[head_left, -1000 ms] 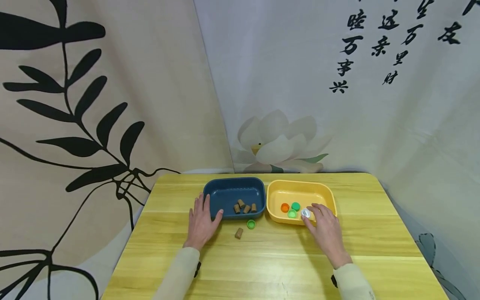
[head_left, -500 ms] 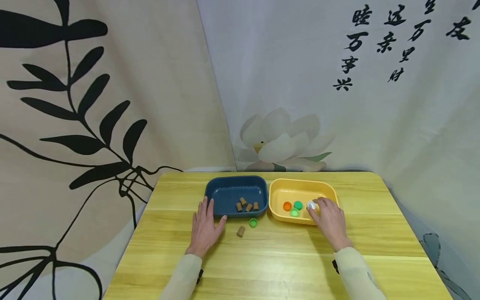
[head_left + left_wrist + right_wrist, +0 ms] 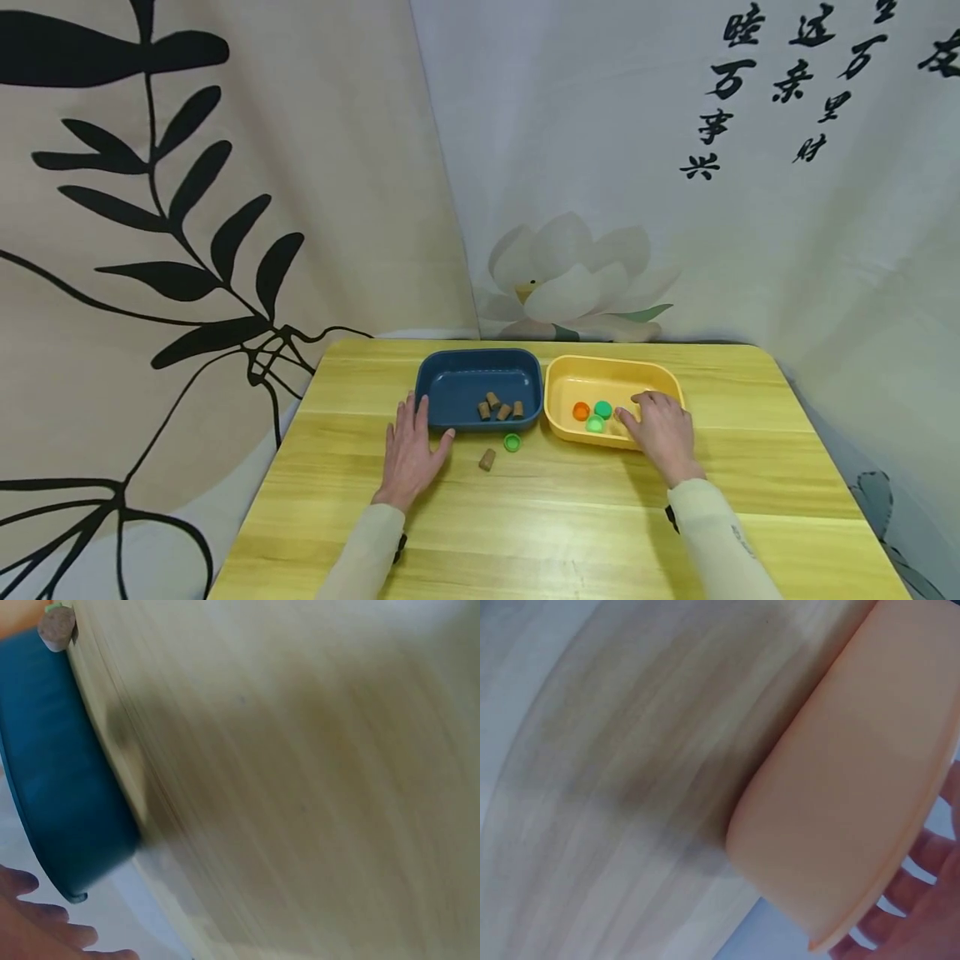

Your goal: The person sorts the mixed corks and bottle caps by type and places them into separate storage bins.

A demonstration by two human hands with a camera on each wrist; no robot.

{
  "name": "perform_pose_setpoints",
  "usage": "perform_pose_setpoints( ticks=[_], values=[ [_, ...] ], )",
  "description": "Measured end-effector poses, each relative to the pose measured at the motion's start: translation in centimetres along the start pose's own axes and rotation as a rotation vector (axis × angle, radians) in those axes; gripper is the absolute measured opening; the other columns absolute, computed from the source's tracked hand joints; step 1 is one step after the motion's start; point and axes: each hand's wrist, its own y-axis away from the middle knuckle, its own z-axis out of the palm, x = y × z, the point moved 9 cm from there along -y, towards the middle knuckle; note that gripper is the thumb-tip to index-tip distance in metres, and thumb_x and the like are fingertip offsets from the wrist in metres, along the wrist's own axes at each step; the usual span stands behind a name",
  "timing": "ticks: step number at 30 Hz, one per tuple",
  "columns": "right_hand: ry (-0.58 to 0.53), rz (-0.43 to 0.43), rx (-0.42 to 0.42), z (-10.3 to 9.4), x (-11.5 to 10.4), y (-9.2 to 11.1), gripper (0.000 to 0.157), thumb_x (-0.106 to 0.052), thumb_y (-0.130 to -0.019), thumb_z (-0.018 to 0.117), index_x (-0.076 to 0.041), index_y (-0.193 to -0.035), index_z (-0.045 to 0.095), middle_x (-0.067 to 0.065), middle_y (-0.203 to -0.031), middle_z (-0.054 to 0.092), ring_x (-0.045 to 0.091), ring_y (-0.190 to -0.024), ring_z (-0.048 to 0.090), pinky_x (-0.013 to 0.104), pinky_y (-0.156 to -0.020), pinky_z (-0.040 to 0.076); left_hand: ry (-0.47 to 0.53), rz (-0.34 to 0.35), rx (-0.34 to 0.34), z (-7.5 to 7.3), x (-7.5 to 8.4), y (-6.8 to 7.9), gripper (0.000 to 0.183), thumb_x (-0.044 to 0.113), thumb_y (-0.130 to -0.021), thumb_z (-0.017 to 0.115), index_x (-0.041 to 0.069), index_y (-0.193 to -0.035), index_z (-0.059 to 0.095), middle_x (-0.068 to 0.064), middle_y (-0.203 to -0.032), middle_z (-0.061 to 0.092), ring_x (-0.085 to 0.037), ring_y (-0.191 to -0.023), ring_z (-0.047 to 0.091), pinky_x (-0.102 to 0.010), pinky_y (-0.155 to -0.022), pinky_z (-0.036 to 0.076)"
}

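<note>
My left hand (image 3: 411, 454) lies with fingers spread at the near left corner of the blue tray (image 3: 480, 362), fingertips right at its rim. Several brown corks (image 3: 492, 400) are inside that tray. In front of it, on the table, are one loose cork (image 3: 487, 460) and a green bottle cap (image 3: 512, 442). My right hand (image 3: 666, 437) reaches over the near right rim of the yellow tray (image 3: 600, 364), thumb and fingers bent down into it. Beside the thumb lie an orange cap (image 3: 581, 411) and two green caps (image 3: 598, 417). The white cap is hidden; I cannot tell whether the fingers hold it.
Both trays stand side by side near the back of the wooden table (image 3: 555, 533). A printed curtain (image 3: 360, 167) hangs behind it. In the left wrist view the blue tray's outer wall (image 3: 60, 757) fills the left side; the yellow tray's wall (image 3: 847, 765) fills the right wrist view's right side.
The white cap, seen at my right fingertips before, is out of sight now. The right hand has shifted slightly back and right over the yellow tray. My left hand stays by the blue tray.
</note>
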Motion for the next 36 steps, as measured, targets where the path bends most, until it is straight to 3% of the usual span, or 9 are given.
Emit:
perform_pose_setpoints(
  ticks=[8,12,18,27,36],
  values=[
    [-0.041,-0.033,0.072,-0.8,-0.8,1.1,0.048,-0.040,-0.091,0.065,-0.002,-0.120,0.065,0.022,-0.124,0.058,0.043,-0.116,0.049,0.065,-0.082,0.041,-0.001,-0.001,0.008,0.2,-0.2,0.3,0.085,0.063,-0.093,0.044,0.008,-0.154,0.023,-0.015,-0.160,0.012,-0.038,-0.144,0.015,-0.063,-0.108,0.021],
    [-0.077,-0.076,0.125,-1.0,-2.6,2.0,0.049,-0.038,-0.092,0.064,-0.001,-0.124,0.062,0.021,-0.131,0.054,0.043,-0.122,0.045,0.066,-0.087,0.040,0.023,0.007,0.016,0.0,0.0,0.7,0.084,0.061,-0.093,0.046,0.009,-0.154,0.023,-0.013,-0.160,0.012,-0.036,-0.144,0.015,-0.062,-0.108,0.021],
    [-0.116,-0.172,0.190,-0.8,-6.3,3.0,0.051,-0.038,-0.092,0.064,-0.002,-0.127,0.060,0.018,-0.139,0.050,0.041,-0.129,0.042,0.064,-0.089,0.040,0.048,0.060,0.091,-1.0,0.7,1.2,0.081,0.054,-0.093,0.053,0.007,-0.153,0.026,-0.015,-0.159,0.018,-0.036,-0.143,0.019,-0.061,-0.107,0.024],
    [-0.122,-0.226,0.071,1.6,-11.0,2.9,0.059,-0.048,-0.097,0.050,-0.006,-0.139,0.051,0.012,-0.149,0.041,0.034,-0.139,0.032,0.059,-0.103,0.033,0.053,0.103,0.128,-1.8,1.1,1.9,0.076,0.048,-0.093,0.054,0.007,-0.152,0.028,-0.013,-0.158,0.021,-0.031,-0.143,0.021,-0.055,-0.110,0.024],
    [-0.078,-0.261,-0.014,3.5,-13.5,2.1,0.061,-0.046,-0.097,0.052,-0.007,-0.143,0.047,0.011,-0.153,0.035,0.035,-0.141,0.027,0.059,-0.106,0.028,0.055,0.176,0.166,-2.4,1.4,2.6,0.072,0.044,-0.093,0.057,0.004,-0.148,0.036,-0.014,-0.155,0.030,-0.032,-0.139,0.030,-0.054,-0.106,0.031]
  ],
)
